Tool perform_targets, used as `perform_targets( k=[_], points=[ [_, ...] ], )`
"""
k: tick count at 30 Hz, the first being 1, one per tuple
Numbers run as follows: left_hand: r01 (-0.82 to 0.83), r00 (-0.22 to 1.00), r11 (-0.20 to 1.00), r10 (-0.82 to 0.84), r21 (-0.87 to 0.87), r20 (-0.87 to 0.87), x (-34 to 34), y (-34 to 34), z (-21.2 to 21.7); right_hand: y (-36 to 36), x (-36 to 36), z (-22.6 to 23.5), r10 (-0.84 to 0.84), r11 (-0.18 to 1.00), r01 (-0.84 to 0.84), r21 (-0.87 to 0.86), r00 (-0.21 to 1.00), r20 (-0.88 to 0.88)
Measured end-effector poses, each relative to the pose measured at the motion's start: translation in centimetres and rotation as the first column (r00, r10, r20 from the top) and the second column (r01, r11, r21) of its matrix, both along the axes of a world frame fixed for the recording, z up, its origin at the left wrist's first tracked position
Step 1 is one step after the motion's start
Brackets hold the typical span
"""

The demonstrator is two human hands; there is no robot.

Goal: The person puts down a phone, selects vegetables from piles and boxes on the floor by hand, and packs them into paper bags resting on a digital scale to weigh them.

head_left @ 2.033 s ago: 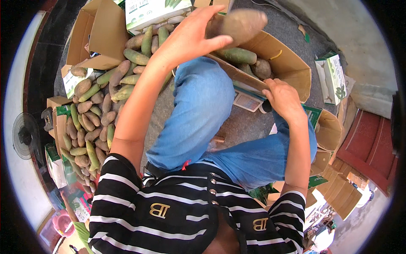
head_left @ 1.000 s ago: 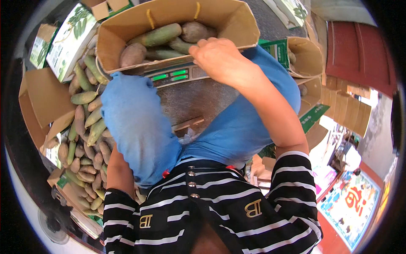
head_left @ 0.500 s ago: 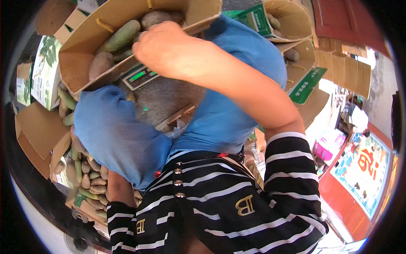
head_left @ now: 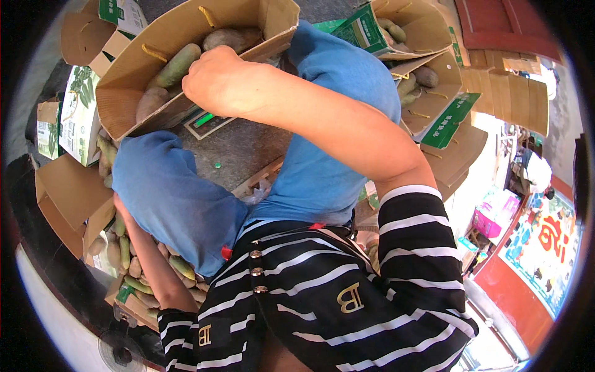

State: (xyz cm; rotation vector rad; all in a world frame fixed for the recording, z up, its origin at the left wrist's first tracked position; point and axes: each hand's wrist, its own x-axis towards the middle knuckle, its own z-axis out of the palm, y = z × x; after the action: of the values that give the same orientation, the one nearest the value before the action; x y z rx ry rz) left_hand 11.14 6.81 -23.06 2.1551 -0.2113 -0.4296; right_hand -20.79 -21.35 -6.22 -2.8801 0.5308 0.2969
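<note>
My right hand (head_left: 212,79) is curled closed at the near rim of an open cardboard box (head_left: 121,96). Its fingertips are hidden, so whatever they grip does not show. Inside the box lie a long green root or fruit (head_left: 176,65) and brownish ones (head_left: 152,103) of similar shape. Partly under the box, between my knees, a scale with a lit green display (head_left: 203,119) can be seen. My left forearm (head_left: 149,254) reaches down past the outside of my left knee, which conceals the hand. Several loose green and brown pieces (head_left: 134,268) lie beside that arm.
Open cartons holding more produce stand at the right, one with a green panel (head_left: 451,121). Another open carton (head_left: 68,189) and a white printed box (head_left: 79,118) are at the left. A fan (head_left: 121,347) stands low at the left. My blue-clad knees (head_left: 170,186) flank the scale.
My right hand has shifted slightly left and nearer along the box rim. My left forearm has extended farther forward beside my knee. The whole view has also shifted a little.
</note>
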Motion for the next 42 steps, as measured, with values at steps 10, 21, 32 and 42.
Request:
perform_targets(
  k=[10, 21, 32, 42],
  points=[
    [0.541, 0.72, 0.823, -0.347, -0.173, 0.6, -7.9, -12.8, 18.7, -0.1, -0.2, -0.8, 0.007, 1.0, -0.008, 0.013, 0.996, 0.089],
    [0.781, 0.288, 0.453, -0.873, 0.43, 0.394, -15.0, -16.7, 22.3, -0.2, -0.6, -0.1, 0.016, 0.999, -0.013, -0.053, 0.999, 0.05],
    [0.699, 0.206, 0.343, -0.937, 0.628, 0.283, -17.4, -14.8, 23.4, -2.6, -2.2, 1.2, -0.089, 0.995, 0.094, -0.044, 0.991, 0.101],
    [0.667, 0.089, 0.285, -0.948, 0.688, 0.306, -19.3, -15.7, 26.4, -2.6, -2.2, 0.9, -0.103, 0.995, 0.104, -0.003, 0.991, 0.09]
  ],
)
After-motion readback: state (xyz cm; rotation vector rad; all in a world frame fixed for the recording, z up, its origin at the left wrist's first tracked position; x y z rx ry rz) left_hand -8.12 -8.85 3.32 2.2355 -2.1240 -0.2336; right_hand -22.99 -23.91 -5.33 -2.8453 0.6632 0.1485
